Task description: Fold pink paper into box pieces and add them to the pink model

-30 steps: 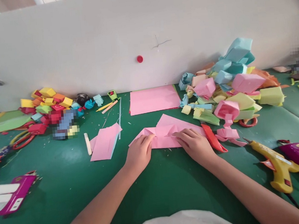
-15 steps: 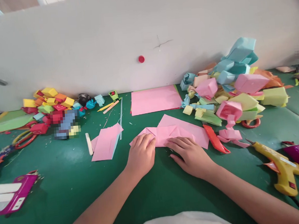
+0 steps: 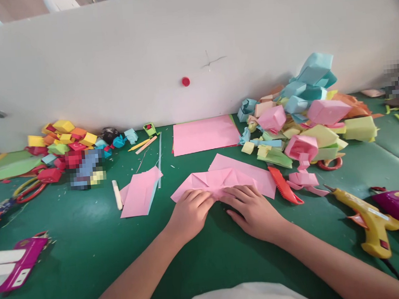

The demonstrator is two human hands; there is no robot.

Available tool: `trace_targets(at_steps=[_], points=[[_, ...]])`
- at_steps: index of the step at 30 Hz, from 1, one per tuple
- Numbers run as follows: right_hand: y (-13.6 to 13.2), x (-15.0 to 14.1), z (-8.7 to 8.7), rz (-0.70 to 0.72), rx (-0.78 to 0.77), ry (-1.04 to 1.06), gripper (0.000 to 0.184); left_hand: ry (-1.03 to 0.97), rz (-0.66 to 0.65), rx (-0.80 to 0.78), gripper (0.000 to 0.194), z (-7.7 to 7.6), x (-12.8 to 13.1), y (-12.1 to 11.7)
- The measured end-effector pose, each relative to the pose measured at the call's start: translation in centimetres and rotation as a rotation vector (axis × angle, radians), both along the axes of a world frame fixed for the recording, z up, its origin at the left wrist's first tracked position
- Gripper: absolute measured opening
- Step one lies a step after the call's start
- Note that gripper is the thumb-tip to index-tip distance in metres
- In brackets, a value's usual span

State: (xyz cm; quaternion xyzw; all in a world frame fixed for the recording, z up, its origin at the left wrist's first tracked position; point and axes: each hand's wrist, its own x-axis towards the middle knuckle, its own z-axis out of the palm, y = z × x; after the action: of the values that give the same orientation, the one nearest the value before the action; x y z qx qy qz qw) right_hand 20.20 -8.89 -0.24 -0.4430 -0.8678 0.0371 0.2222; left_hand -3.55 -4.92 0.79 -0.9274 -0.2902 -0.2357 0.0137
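While small pink sheets lie leftward on the tabletop, your left hand rests on the near edge of the creased pink paper before you, any pinch hidden; your right hand lies there too, thumb spread, near the red cutter.

The person wears a white garment, seen as a rounded swell of cloth with soft creases and faint grey shading. Left of the garment, the left forearm is bare, slimming towards the bare left hand; right of it, the right forearm and right hand are likewise bare.
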Motion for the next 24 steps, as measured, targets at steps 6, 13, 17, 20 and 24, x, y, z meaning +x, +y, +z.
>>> trace_targets(at_steps=[6,13,17,20,24], points=[[-0.1,0.2,-0.1,0.026,0.021,0.055,0.030,0.007,-0.026,0.021,0.032,0.4,0.1,-0.3],[0.0,0.2,-0.1,0.129,0.073,0.130,0.025,-0.051,0.024,-0.037,0.019,0.9,0.0,-0.5],[-0.1,0.4,-0.1,0.185,0.045,0.136,0.025,-0.107,0.145,-0.099,0.030,1.0,-1.7,1.3],[-0.2,0.5,-0.1,0.215,0.025,0.138,0.025,-0.073,0.179,-0.162,0.033,0.9,-3.6,3.0],[-0.2,0.6,-0.1,0.251,0.024,0.150,0.023,0.057,0.123,-0.238,0.039,0.8,-4.8,3.9]])
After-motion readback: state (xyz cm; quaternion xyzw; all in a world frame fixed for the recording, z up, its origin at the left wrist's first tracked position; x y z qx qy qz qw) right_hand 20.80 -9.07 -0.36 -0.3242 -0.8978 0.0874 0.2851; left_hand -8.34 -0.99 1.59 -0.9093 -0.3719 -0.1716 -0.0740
